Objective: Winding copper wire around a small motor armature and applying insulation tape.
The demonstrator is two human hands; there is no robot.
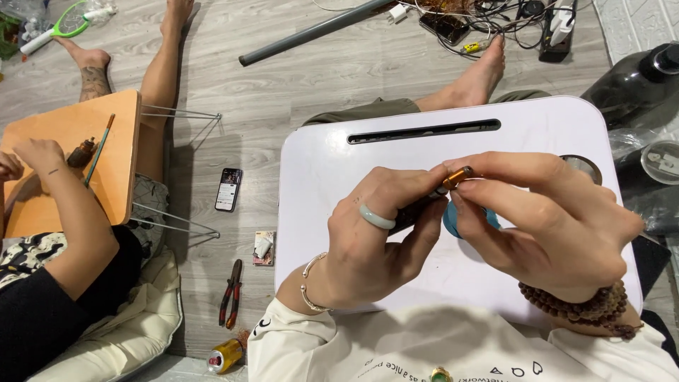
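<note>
Small orange-brown cylinder (457, 177) sits pinched between both hands, above the middle of the white lap desk (318, 184). Left hand (378, 237) has its fingers closed round a dark slim body that the cylinder tops; pale ring on one finger, thin bangle at the wrist. Right hand (552, 226) is clamped on the cylinder's tip with thumb and forefinger, bead bracelet at the wrist. Blue piece (453, 219) shows just under the right fingers; can't tell what it is.

Lap desk: white top, long slot (424, 131) along the far edge, round cup recess (583, 166) at the far right, mostly hidden by the right hand.

Floor is grey wood-look plank. On it left of the desk: phone (228, 189) with screen lit, small packet (264, 247), red-handled pliers (230, 293), a yellow can (225, 356) on its side. Grey pipe (311, 32) lies diagonally at the top, cable tangle and power strip (559, 25) top right.

Second person sits at left with an orange lap desk (117, 163) on wire legs, a brush (99, 150) on it.
</note>
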